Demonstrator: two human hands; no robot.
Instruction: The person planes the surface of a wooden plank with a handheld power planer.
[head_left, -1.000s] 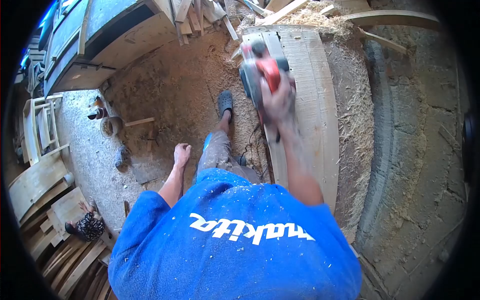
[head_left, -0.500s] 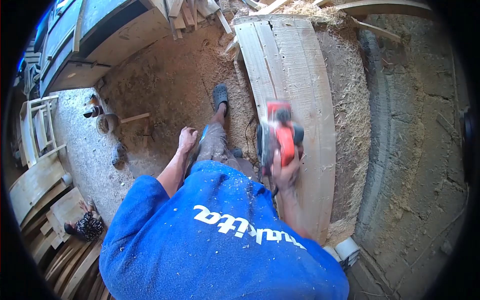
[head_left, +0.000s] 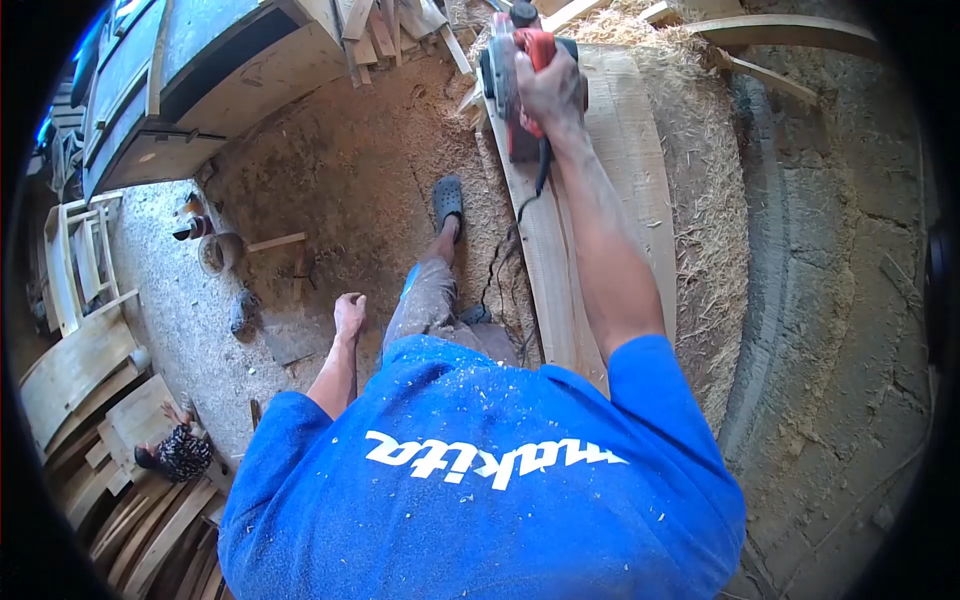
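Note:
My right hand is closed around the red handle of an electric planer, with that arm stretched far forward. The planer rests at the far end of a wide pale wooden plank, near its left edge. A black power cord trails from the tool's rear, down along the plank's left side. Hanging beside my left leg, my left hand holds nothing, its fingers loosely bent. The plank surface under the planer is hidden.
Wood shavings are heaped right of the plank. Offcuts lie ahead, near a large wooden cabinet. My shoe stands on the dusty floor. Another person sits at left among stacked curved boards.
My right hand has pushed the planer forward from the middle of the plank to its far end, and the arm has straightened. My left hand has swung back slightly toward me.

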